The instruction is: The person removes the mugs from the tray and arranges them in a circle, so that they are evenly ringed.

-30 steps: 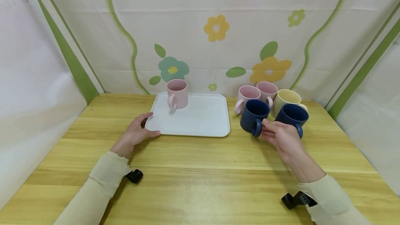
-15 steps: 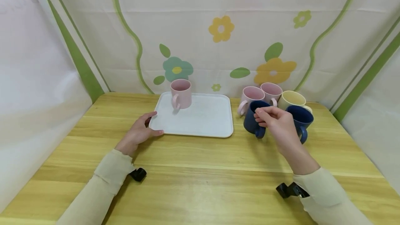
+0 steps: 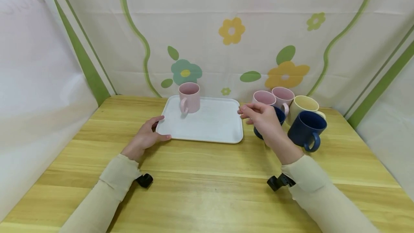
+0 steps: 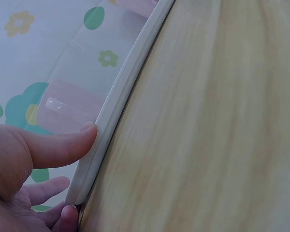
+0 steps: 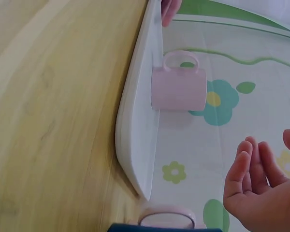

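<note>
At tray (image 3: 210, 127) corner: left hand (image 3: 145, 138) grips rim; right hand (image 3: 263, 119) hovers, empty.

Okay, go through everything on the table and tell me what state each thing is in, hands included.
Left hand: holds the tray's near left corner.
Right hand: open, in the air, holding nothing.
White tray: flat on the table.
Pink mug on the tray: upright, empty.
Two pink mugs beside the tray: upright.
Cream mug: upright, empty.
Right blue mug: upright, empty.
Left blue mug: upright, mostly hidden by the right hand.
</note>
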The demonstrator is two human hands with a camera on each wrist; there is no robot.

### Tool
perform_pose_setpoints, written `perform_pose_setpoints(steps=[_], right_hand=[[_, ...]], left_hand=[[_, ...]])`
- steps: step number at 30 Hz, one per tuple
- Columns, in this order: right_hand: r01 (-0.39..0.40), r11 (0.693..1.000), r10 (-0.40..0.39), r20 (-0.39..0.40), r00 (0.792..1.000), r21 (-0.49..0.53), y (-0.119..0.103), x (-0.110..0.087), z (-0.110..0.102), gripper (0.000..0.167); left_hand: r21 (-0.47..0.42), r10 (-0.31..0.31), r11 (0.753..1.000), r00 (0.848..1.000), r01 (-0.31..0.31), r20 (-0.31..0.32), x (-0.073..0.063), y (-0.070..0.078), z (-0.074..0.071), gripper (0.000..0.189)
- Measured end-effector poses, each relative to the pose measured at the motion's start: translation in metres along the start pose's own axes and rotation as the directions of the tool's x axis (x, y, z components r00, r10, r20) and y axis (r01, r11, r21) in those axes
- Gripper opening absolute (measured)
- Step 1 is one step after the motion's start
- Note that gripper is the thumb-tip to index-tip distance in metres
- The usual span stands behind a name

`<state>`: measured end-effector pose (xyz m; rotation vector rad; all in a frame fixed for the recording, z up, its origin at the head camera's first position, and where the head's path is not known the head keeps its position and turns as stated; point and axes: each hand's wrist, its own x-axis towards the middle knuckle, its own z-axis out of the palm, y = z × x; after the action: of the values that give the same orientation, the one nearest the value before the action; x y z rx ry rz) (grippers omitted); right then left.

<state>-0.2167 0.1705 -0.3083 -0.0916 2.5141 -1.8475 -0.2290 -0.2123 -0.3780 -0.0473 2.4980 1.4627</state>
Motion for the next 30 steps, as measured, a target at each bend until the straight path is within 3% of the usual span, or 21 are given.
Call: perform_pose_setpoints(steps=[13,30], right_hand=[[0.014,0.998,-0.022,0.139,0.99,0.06,-0.002,0.029,0.049,0.037],[-0.066,0.985,0.03,0.218,0.976,0.159,0.008,0.061,0.1,0.042]], left_hand=[[0.011,-0.009,1.0,1.0,0.009,-0.01,-0.001,-0.005,-0.001,0.094],[0.02,-0.003,1.0,1.0,0.003,0.004,0.002,-0.002,0.0,0.096]])
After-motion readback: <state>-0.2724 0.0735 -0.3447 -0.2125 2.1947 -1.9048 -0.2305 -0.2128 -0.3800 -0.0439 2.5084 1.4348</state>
